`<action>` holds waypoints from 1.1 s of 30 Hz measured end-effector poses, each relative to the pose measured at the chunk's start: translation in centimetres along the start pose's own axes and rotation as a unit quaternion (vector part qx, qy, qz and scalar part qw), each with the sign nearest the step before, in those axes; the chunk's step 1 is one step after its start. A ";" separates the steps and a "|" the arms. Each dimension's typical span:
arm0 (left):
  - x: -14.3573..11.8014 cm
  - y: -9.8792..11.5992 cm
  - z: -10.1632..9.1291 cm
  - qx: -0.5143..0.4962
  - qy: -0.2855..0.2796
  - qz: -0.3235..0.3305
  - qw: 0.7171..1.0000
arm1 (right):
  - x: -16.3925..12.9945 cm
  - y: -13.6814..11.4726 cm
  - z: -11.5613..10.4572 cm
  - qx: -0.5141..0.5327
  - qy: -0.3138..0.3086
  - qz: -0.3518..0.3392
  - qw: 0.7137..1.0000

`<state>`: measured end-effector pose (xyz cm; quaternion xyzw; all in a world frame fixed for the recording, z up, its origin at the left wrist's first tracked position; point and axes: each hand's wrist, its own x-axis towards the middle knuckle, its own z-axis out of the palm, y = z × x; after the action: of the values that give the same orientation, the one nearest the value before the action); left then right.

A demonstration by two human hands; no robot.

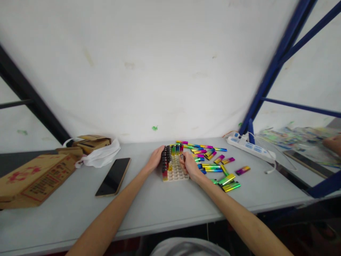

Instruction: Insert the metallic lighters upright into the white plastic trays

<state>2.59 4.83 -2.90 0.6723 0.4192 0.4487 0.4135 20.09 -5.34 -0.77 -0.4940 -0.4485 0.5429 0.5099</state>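
Note:
A pale tray (177, 173) with rows of round holes sits on the table in front of me. Black-topped lighters (166, 156) stand upright along its left side, and a few shiny coloured ones (176, 149) at its back. My left hand (155, 159) is wrapped against the tray's left side, its fingertips partly hidden by the lighters. Above the right part of the tray, my right hand (189, 164) has its fingers curled in; a small thing seems to be in them, too small to name. Loose shiny rainbow lighter sleeves (211, 167) lie scattered just right of this hand.
A dark phone (114, 176) lies at left, with a white plastic bag (101, 155) and cardboard boxes (39, 179) beyond. A white power strip (250, 147) lies back right by a blue metal frame (274, 71). Another person's hand (333, 144) shows at the far right edge.

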 end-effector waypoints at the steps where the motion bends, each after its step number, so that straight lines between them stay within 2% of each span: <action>1: 0.0 0.0 0.0 0.001 0.000 -0.002 1.000 | 0.0 0.0 0.0 0.001 0.000 0.001 1.000; 8: -0.2 0.2 0.1 0.002 -0.005 -0.007 1.000 | 0.0 -0.1 -0.2 0.021 -0.008 0.013 1.000; 15: -0.4 0.5 0.2 0.002 -0.001 -0.008 1.000 | 0.0 -0.1 -0.6 0.040 -0.033 -0.004 0.999; 19: -0.5 0.7 0.3 0.002 0.003 -0.007 1.000 | -0.1 -0.2 -0.7 0.033 -0.035 -0.009 0.999; 26: -0.6 0.9 0.2 -0.001 -0.002 -0.010 1.000 | 0.0 0.2 -1.0 0.005 -0.024 -0.071 0.997; 33: -0.6 0.7 0.2 0.003 -0.005 -0.005 1.000 | -0.4 -0.4 -0.9 -0.016 -0.027 -0.053 0.998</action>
<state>2.74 4.09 -2.46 0.6733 0.4220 0.4423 0.4158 21.06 -5.73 -0.42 -0.4632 -0.4962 0.5212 0.5173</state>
